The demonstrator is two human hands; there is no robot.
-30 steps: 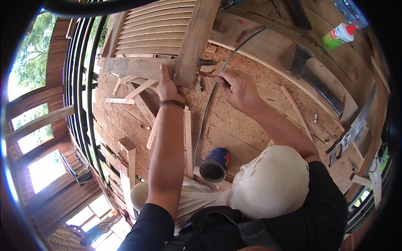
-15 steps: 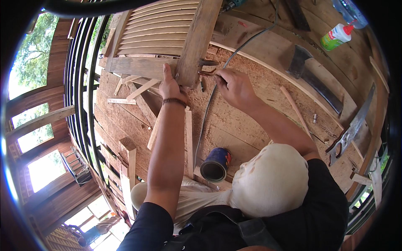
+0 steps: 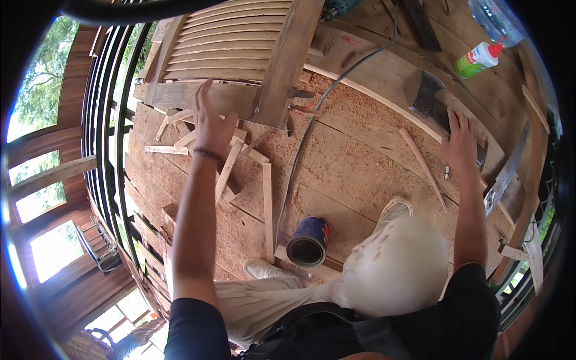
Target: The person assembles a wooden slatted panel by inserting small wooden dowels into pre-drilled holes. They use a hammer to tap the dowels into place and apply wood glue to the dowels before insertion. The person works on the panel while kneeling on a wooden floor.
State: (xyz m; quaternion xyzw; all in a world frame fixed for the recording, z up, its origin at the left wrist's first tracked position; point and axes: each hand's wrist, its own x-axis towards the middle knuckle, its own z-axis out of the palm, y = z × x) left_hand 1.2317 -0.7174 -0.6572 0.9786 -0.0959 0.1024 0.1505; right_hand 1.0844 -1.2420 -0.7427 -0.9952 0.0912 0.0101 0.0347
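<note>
A slatted wooden frame, like a louvred shutter (image 3: pixel 281 69), lies at the top left with its lower corner toward me. My left hand (image 3: pixel 213 123) is raised at its bottom rail, fingers spread, holding nothing. At the right, my right hand (image 3: pixel 461 141) is over the dark handle of a hatchet (image 3: pixel 427 95), its fingers stretched out. Whether they touch the handle, I cannot tell. The hatchet's dark head points away from me and rests on a wide board (image 3: pixel 384 84). A thin reddish-brown stick (image 3: pixel 305 111) lies beside the frame's corner.
Wood strips (image 3: pixel 268 210) and sawdust litter the plank floor. A dark blue can (image 3: pixel 309 242) lies on its side before me. A grey cable (image 3: pixel 312 123) crosses the floor. A handsaw (image 3: pixel 507 174) is at the right; a glue bottle (image 3: pixel 478 60) stands at the far right.
My right hand has left the thin stick by the frame's corner and moved right to the hatchet. My left hand has let go of the frame and shifted left, opening.
</note>
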